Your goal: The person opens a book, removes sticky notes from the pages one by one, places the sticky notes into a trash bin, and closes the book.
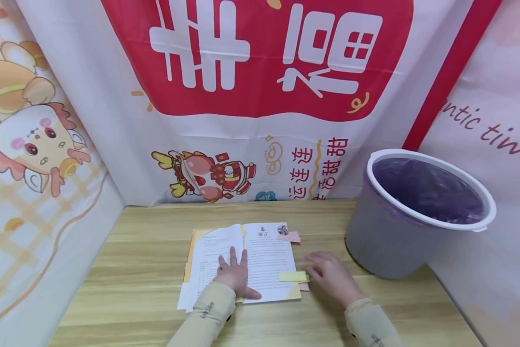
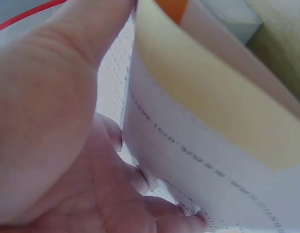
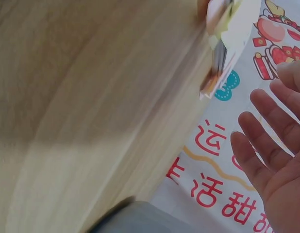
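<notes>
An open book (image 1: 268, 258) lies on the table with printed text on both pages. My left hand (image 1: 235, 275) presses on it near the spine, fingers spread; the left wrist view shows the palm beside a raised page (image 2: 189, 145). Just right of the book, my right hand (image 1: 333, 277) is off the page, and the right wrist view shows its fingers (image 3: 271, 131) extended and holding nothing. A yellow sticky tab (image 1: 293, 276) sits on the right page and juts past its edge. Pink sticky tabs (image 1: 293, 237) stick out from the same side.
A grey trash bin (image 1: 390, 236) with a white rim and a purple liner stands at the table's right side. Printed curtains (image 1: 260, 125) hang behind the wooden table (image 1: 134, 274) and at both sides.
</notes>
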{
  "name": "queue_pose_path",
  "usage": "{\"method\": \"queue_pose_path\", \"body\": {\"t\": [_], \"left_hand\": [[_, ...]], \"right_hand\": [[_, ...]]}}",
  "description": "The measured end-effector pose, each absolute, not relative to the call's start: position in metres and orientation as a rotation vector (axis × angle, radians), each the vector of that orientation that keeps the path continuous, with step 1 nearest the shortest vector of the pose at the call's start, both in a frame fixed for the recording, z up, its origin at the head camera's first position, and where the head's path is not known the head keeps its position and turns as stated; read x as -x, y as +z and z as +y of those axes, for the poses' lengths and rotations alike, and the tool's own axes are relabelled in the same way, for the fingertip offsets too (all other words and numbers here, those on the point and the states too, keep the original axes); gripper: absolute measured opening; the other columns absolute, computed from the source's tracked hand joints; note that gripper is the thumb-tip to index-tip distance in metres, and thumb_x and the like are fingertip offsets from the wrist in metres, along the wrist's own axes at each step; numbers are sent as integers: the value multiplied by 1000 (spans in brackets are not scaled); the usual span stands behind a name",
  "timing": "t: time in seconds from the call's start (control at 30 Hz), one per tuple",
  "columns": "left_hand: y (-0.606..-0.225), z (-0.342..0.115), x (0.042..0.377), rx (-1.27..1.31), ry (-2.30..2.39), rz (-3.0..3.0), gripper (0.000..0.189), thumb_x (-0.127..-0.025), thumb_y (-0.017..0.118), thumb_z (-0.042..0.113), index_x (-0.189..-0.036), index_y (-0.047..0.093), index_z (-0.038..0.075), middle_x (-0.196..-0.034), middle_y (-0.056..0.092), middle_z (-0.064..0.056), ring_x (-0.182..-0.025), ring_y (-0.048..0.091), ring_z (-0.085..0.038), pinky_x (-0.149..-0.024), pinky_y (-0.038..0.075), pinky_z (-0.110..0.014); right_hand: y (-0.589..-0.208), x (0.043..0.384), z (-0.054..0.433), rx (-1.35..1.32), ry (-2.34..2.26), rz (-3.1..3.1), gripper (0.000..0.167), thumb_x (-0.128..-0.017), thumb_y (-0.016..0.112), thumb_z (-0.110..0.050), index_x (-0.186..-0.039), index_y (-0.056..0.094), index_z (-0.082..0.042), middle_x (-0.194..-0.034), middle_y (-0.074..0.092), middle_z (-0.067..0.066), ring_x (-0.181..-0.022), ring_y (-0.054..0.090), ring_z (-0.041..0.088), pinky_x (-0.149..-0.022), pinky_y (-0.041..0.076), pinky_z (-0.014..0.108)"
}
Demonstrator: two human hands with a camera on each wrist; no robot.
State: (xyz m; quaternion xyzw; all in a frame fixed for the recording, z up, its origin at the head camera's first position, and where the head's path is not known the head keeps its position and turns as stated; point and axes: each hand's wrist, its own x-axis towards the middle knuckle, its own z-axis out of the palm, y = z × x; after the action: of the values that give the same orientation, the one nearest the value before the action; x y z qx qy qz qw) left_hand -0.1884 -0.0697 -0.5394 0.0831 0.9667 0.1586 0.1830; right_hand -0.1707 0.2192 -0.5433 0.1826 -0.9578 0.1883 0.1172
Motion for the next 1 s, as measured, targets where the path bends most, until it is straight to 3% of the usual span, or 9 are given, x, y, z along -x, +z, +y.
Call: {"method": "queue_pose_path", "body": {"t": [0.43,0.67,1.0], "left_hand": [[-541,-70,190,-242,449,2717,137,-55,87,62,-158,18,5,-159,1,-33,-135,8,-67,-109,27,-66],[-541,-70,189,-233,446,2715,137,-54,87,62,-158,18,6,-159,1,-32,-136,9,-66,-110,27,-65],[-537,-69,187,-237,428,2715,135,-56,86,63,-158,18,5,-159,2,-33,-136,9,-66,-110,28,-65]], "right_hand": [[-557,167,209,-610,576,-2835,28,-86,78,-20,-112,75,-9,-117,69,11,-111,63,30,-98,49,50],[-566,163,207,-622,590,-2852,41,-82,81,-23,-118,72,-7,-122,67,13,-114,61,32,-99,47,53],[-570,159,205,-666,550,-2827,37,-82,82,-24,-114,74,-8,-115,71,6,-109,64,26,-98,48,48]]}}
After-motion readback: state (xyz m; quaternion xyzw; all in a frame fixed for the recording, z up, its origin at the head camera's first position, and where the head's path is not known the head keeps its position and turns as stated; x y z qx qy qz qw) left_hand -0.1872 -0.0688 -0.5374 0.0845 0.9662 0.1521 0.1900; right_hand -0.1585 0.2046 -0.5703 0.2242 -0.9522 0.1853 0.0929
